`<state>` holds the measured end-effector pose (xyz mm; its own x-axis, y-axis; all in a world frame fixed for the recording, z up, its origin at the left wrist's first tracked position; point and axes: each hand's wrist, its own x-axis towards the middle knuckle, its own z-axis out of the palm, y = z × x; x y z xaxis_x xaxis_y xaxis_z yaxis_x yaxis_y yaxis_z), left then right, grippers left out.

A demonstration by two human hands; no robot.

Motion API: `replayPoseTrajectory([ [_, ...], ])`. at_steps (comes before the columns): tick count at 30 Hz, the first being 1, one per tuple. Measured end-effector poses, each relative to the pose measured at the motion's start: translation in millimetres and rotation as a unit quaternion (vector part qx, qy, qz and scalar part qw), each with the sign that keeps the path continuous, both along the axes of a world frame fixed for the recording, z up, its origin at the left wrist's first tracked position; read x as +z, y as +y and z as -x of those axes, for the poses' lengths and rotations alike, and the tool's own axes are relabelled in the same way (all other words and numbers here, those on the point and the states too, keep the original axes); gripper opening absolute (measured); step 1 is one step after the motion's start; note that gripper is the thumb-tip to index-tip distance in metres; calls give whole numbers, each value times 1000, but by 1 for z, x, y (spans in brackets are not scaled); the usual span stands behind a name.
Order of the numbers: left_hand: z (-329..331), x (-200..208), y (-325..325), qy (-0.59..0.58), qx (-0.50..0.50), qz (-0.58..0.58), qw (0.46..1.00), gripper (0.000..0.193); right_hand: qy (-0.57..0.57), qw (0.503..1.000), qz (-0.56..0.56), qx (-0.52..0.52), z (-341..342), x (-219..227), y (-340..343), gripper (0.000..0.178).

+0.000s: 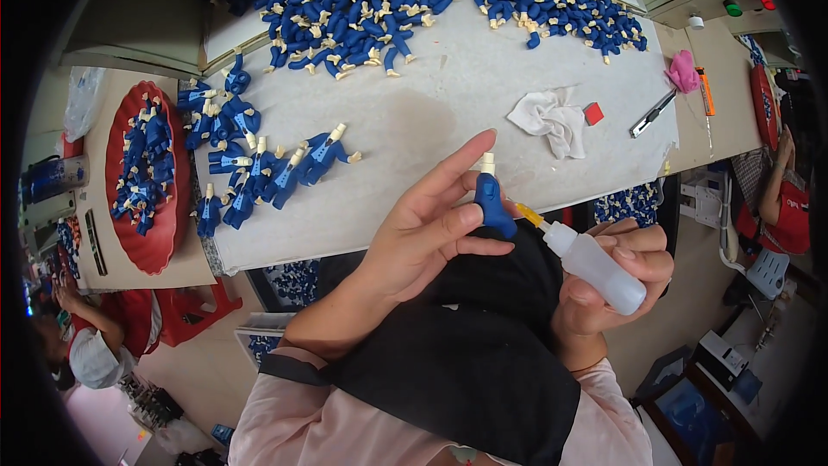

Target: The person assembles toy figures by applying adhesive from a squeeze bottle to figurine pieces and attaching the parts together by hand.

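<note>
Between the thumb and fingers of my left hand [431, 224] is a small blue figure body [491, 205] with a cream neck peg pointing up. My right hand [617, 272] is wrapped round a translucent squeeze bottle [599, 267] with a yellow tip. That tip points at the lower right side of the figure body; whether it touches cannot be made out. Left of my left hand, several blue figure bodies with cream necks [276, 174] lie grouped on the white-covered table [371, 198]. Some of them have arms with cream hands.
Piles of blue arms [354, 22] and more blue parts [561, 4] lie along the back. At right are a white cloth [552, 121], a red block [593, 113], a box cutter [653, 114] and a pink lump [683, 72]. A red tray [177, 233] holds parts at left. Other people sit on both sides.
</note>
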<state>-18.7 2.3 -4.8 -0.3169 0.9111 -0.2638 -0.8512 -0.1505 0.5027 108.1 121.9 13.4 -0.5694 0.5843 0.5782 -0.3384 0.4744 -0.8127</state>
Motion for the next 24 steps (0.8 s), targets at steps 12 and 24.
replayPoseTrajectory([
  [12,-2,-3,0,117,33,24,992,55,-53,992,-110,-3,4,2,-6,44],
  [24,-4,-3,0,149,42,24,988,56,-57,991,-124,-10,5,1,-7,44],
])
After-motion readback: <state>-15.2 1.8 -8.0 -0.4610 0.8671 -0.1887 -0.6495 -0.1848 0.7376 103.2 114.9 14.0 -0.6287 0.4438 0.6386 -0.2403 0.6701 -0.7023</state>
